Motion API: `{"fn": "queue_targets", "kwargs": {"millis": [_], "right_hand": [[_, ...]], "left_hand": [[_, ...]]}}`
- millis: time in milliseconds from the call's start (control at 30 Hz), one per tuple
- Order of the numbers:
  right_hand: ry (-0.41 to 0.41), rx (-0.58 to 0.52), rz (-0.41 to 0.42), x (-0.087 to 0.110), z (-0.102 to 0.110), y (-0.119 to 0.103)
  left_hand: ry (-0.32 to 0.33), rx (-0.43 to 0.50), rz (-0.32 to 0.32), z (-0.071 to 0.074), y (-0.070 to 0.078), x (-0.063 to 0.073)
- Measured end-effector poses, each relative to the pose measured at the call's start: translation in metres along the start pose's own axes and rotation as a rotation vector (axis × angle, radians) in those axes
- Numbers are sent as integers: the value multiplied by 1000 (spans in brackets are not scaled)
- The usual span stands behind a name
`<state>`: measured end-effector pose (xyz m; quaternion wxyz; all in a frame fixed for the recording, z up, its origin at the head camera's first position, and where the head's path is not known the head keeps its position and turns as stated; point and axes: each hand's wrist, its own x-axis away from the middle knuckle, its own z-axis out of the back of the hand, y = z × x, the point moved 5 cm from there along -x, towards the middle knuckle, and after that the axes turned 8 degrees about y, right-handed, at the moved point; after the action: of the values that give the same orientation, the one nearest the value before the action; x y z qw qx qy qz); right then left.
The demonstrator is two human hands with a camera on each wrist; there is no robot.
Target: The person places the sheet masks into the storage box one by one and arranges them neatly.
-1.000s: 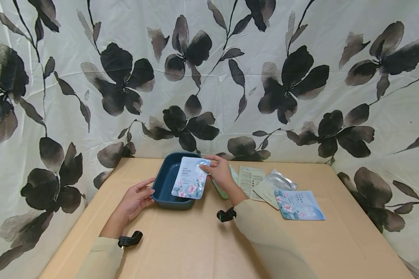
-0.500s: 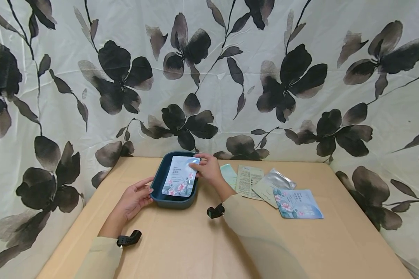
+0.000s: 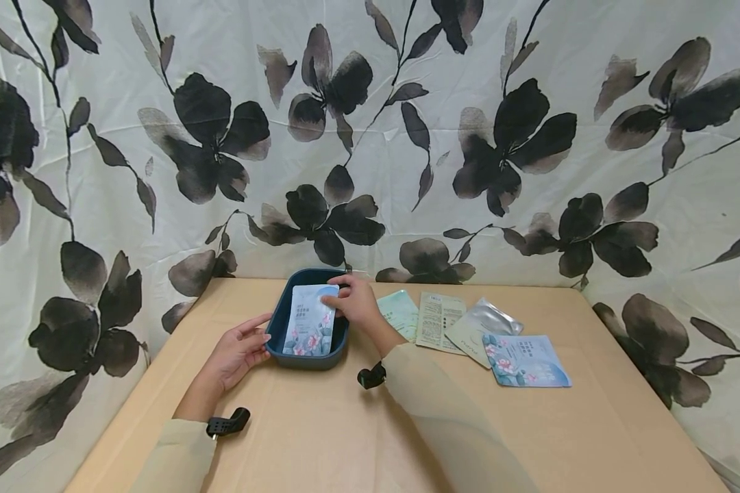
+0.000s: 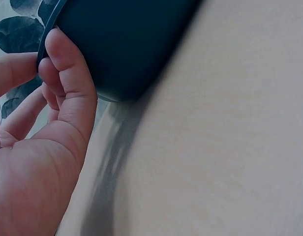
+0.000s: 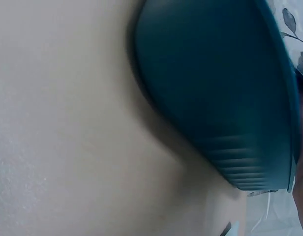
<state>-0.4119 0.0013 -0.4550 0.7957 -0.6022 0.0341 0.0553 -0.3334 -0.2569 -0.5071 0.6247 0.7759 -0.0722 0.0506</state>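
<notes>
A light-blue sachet with pink flowers and printed text (image 3: 309, 332) tilts inside the dark teal box (image 3: 311, 363), leaning over its interior. My right hand (image 3: 356, 305) pinches the sachet's upper right edge, thumb on the printed face and fingers behind. My left hand (image 3: 237, 355) rests at the box's left side, its loosely bent fingertips touching the rim; up close, in the left wrist view, the fingers (image 4: 73, 88) meet the edge of the teal box (image 4: 117, 49). The right wrist view shows mainly the box's outer wall (image 5: 215, 88), with only a sliver of that hand at the edge.
To the right of the box, several flat sachets lie on the tan tabletop (image 3: 321, 431): a mint green one (image 3: 401, 311), a pale printed one (image 3: 438, 320), a silver one (image 3: 496, 317), and a blue floral one (image 3: 527, 361). A floral curtain (image 3: 419, 171) hangs behind.
My right hand has carried the blue sachet left and down, from over the box's right edge to inside the box. The left hand stays at the rim.
</notes>
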Motion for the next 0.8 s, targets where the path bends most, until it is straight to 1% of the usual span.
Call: {"fn": "queue_targets", "kwargs": {"millis": [167, 467, 533, 633, 800], "right_hand": [[-6, 61, 8, 0, -3, 2], [-38, 34, 15, -2, -2, 1], [-40, 46, 19, -2, -1, 1], [-46, 79, 34, -3, 1, -1], [-57, 195, 57, -4, 5, -7]], "left_hand": [[-2, 3, 1, -1, 0, 1], [12, -12, 10, 0, -1, 1], [15, -14, 9, -1, -1, 1], [13, -15, 13, -1, -1, 1], [18, -11, 14, -2, -1, 0]]}}
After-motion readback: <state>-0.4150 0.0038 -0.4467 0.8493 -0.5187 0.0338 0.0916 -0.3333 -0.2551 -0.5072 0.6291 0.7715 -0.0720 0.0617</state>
